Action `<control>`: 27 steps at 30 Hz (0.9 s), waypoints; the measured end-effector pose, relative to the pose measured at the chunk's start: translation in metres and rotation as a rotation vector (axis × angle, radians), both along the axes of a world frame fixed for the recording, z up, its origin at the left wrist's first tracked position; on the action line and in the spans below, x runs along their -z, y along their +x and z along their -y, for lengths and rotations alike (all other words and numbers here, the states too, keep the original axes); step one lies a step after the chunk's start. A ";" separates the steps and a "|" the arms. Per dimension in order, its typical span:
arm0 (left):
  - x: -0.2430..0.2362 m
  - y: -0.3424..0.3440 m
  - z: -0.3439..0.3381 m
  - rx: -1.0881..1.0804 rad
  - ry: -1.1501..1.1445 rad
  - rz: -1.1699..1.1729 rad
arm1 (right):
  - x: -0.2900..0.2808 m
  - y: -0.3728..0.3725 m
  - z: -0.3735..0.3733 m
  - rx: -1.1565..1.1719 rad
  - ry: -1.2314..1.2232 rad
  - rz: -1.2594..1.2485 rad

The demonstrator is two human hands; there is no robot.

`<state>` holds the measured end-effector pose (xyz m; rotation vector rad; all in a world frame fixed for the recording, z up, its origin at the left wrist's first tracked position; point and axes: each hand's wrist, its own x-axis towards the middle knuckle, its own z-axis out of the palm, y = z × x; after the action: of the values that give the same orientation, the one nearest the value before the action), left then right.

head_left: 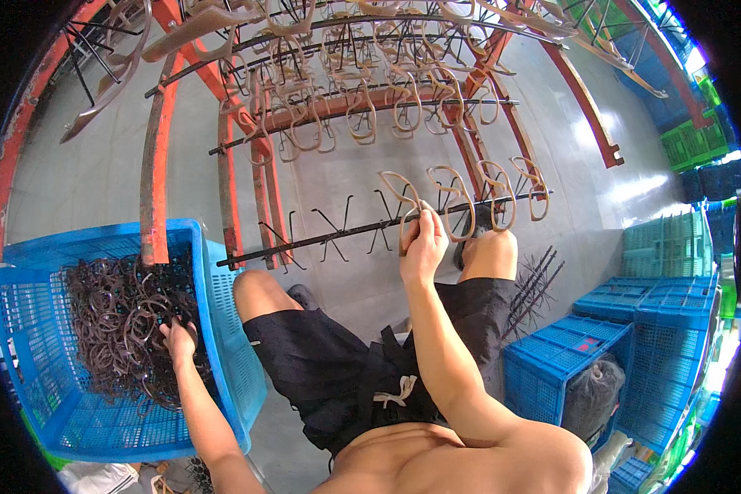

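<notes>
My right hand pinches a pale brown looped frame piece at a black rod with bent wire prongs. Several similar looped pieces hang on the rod's prongs to the right of that hand. On its left side, the prongs are bare. My left hand reaches into a large blue crate, fingers apart against a tangled heap of dark brown looped pieces. The heap partly hides its fingertips.
A red metal rack stands ahead, carrying more rods of hanging loops. Blue crates stand at the right, one with a dark plastic bag. Spare pronged rods lean beside my right knee.
</notes>
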<state>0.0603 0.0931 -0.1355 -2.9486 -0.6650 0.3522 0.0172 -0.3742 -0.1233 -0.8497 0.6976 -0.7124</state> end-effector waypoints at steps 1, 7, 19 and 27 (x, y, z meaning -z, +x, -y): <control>0.004 0.003 -0.005 0.008 -0.042 -0.014 | 0.000 0.001 0.001 -0.012 -0.005 0.009; -0.017 -0.005 -0.014 0.076 -0.255 0.140 | -0.005 0.003 0.000 -0.043 -0.029 0.039; -0.027 -0.002 0.034 -0.124 -0.635 0.211 | -0.010 0.008 -0.013 0.126 -0.345 -0.225; -0.072 -0.021 0.028 -0.452 -1.304 0.993 | -0.018 0.010 -0.009 0.060 -0.153 -0.144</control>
<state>0.0396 0.0655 -0.0637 -4.0018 -1.7351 -1.2643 0.0274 -0.3648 -0.1056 -1.0308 0.8080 -0.7709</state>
